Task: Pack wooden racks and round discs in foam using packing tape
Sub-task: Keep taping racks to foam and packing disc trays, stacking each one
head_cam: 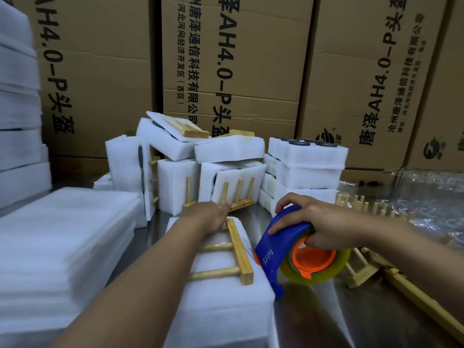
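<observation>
Right hand [319, 222] is wrapped round the blue plastic tape dispenser [273, 249], its nose down at the right edge of the white foam block [221, 297]. The left hand [216, 214] lies flat-fingered on top, pinning the pale wooden rack [238, 249], and this one looks not yet taped. Behind sits a heap of finished white foam bundles [226, 151], but loose bare wooden racks [371, 267] wait on the steel table [326, 322], so plenty's left.

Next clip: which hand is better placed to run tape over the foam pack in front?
Right. The right hand grips the tape dispenser, whose blue nose sits right beside the foam block. The left hand lies flat on the wooden rack, steadying it, and holds no tape.
</observation>
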Demonstrator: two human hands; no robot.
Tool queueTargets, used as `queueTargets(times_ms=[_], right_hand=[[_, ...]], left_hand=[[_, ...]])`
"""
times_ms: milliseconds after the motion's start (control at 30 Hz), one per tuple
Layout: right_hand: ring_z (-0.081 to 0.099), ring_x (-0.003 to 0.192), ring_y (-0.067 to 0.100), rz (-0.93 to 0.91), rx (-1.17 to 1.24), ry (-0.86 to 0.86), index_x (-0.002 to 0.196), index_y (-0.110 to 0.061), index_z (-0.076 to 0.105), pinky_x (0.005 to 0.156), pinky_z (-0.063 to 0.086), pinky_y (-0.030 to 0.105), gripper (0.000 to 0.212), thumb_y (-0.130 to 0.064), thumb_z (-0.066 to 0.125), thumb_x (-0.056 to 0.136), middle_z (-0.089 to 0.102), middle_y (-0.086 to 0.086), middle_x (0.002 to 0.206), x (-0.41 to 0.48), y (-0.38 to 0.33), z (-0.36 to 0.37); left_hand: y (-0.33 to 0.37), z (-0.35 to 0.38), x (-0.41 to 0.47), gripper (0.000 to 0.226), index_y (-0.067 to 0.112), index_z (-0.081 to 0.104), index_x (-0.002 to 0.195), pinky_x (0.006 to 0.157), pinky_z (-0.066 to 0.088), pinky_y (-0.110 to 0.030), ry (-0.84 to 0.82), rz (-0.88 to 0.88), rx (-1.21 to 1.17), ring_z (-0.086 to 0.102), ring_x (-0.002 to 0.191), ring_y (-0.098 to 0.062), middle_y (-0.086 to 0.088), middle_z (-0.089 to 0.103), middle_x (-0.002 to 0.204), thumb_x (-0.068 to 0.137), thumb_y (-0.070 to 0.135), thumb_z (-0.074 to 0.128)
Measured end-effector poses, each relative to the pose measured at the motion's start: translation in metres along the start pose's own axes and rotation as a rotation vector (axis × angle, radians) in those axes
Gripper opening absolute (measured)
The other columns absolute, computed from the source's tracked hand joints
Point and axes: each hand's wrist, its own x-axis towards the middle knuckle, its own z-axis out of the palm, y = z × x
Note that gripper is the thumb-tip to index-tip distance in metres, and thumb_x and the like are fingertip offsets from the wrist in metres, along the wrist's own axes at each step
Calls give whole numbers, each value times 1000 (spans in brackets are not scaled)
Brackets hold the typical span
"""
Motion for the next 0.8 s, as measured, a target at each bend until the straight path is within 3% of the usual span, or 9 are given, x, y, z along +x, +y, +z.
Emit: queueTargets(times_ms=[167,267,400,533,733,800], right_hand=[[34,99,-16,10,4,16,118,-59,51,70,32,1,66,-6,58,81,21,-28,125,-3,2,2],[33,100,-16,7,-15,6,119,-60,49,71,32,1,65,-7,58,81,19,-29,124,-4,0,0],[41,102,-2,24,14,-3,118,-59,50,78,38,12,64,-7,58,81,22,-26,124,-1,-3,-3],[42,99,-5,35,47,15,115,-59,52,71,37,6,65,-5,58,80,24,-26,123,2,-7,-11],[43,89,-19,68,162,81,111,-53,57,68,37,2,64,1,59,78,34,-22,118,6,-11,-37],[46,91,-12,96,129,46,110,-51,59,69,40,5,62,1,59,76,36,-18,117,13,-19,-43]], left_hand=[[-8,8,14,89,12,44,139,101,32,-37,-28,-83,-43,40,131,-30,-13,39,147,84,77,18],[-17,7,12,94,16,57,127,100,36,-37,-5,-61,-72,45,126,-29,-11,45,143,76,84,17],[-26,4,13,94,14,58,125,91,38,-34,35,-51,-159,49,121,-27,-11,49,139,77,84,19],[-31,0,9,76,23,63,112,80,32,-31,92,-37,-261,50,116,-26,-10,53,134,81,79,21],[-58,-10,1,80,20,59,125,80,31,-32,233,-87,-506,49,114,-26,-11,52,134,81,78,26],[-58,-9,1,83,20,58,126,80,31,-32,231,-93,-506,49,111,-25,-11,52,135,79,80,25]])
